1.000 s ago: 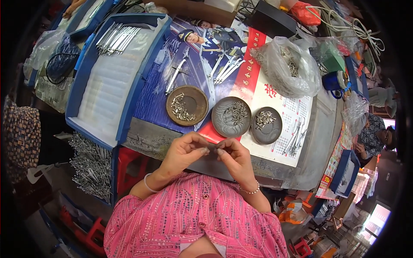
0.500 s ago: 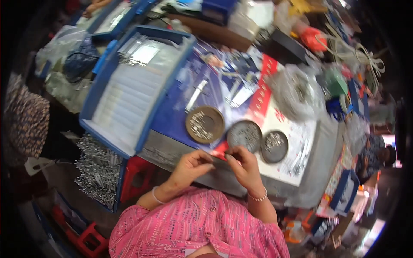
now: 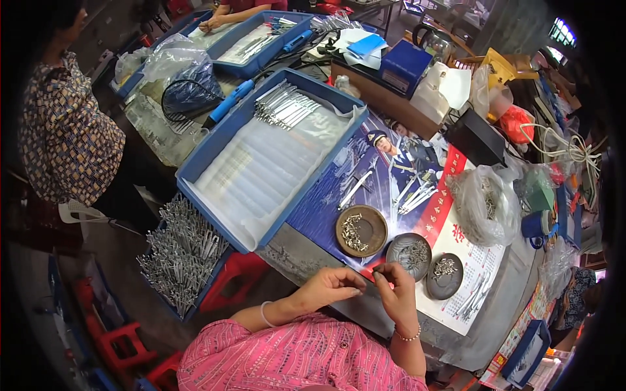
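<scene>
My left hand (image 3: 330,287) is held in front of the round dishes, thumb and fingertips drawn together. Close to its right, my right hand (image 3: 396,291) is curled in a pinch. Whatever either pinch holds is too small or hidden to make out. Just beyond them stands a brown round bowl (image 3: 376,229) with small brass-coloured pieces. Beside it are a grey dish (image 3: 399,242) and a smaller dark dish (image 3: 443,287), both with tiny metal parts. Thin metal strips (image 3: 417,197) lie loose on the poster (image 3: 319,207), with more strips (image 3: 475,294) near its right edge.
A lined blue tray (image 3: 210,218) with a row of metal strips (image 3: 287,107) is at the left. Below it, a box holds heaped metal parts (image 3: 182,254) near a red stool (image 3: 235,280). A plastic bag (image 3: 488,212) lies right. People (image 3: 72,130) are at the far left and back.
The view has swung, so the table and hands appear farther right and lower, and the picture is sharper. Both hands remain in similar pinches near the dishes.
</scene>
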Demonstrator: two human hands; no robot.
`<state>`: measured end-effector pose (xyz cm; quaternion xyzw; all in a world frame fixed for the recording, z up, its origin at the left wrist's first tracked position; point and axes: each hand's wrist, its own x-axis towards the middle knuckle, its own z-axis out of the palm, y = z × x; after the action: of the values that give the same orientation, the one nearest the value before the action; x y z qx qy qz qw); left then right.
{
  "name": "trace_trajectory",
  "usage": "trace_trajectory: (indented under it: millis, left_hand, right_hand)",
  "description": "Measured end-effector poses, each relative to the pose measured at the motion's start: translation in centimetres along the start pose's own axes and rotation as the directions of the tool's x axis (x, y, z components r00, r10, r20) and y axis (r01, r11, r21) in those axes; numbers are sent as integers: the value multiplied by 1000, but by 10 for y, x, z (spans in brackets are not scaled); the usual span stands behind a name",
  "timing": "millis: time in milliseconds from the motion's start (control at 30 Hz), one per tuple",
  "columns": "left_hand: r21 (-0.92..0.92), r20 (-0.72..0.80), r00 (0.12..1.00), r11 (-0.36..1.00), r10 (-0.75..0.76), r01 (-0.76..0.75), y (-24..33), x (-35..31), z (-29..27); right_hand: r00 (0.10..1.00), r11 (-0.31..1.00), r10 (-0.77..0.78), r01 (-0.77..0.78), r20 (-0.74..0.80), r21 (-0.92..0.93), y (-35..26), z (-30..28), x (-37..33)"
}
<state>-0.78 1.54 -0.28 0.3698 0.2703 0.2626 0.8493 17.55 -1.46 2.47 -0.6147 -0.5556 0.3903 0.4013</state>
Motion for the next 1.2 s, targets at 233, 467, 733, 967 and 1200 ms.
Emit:
trace_trajectory:
  millis: [233, 467, 733, 967, 1200]
  left_hand:
    - [-36, 25, 1000, 999, -7, 8, -2, 0, -2]
    - [-85, 34, 999, 996, -11, 13, -3, -1, -2]
    - [-80, 24, 1000, 997, -18, 20, -1, 0, 0]
    - [-122, 2, 999, 991, -47, 47, 3, -1, 2]
    - [-127, -46, 999, 992, -29, 23, 4, -4, 0]
  right_hand:
    - [999, 999, 34, -33, -8, 25, -1, -1, -1]
    - [999, 998, 53, -53, 7, 31, -2, 0, -3]
    - [1000, 999, 23, -23, 6, 22, -3, -1, -3]
    - [999, 999, 38, -38, 10, 22, -5, -3, -1]
    - [999, 999, 35, -34, -19, 36, -5, -2, 2]
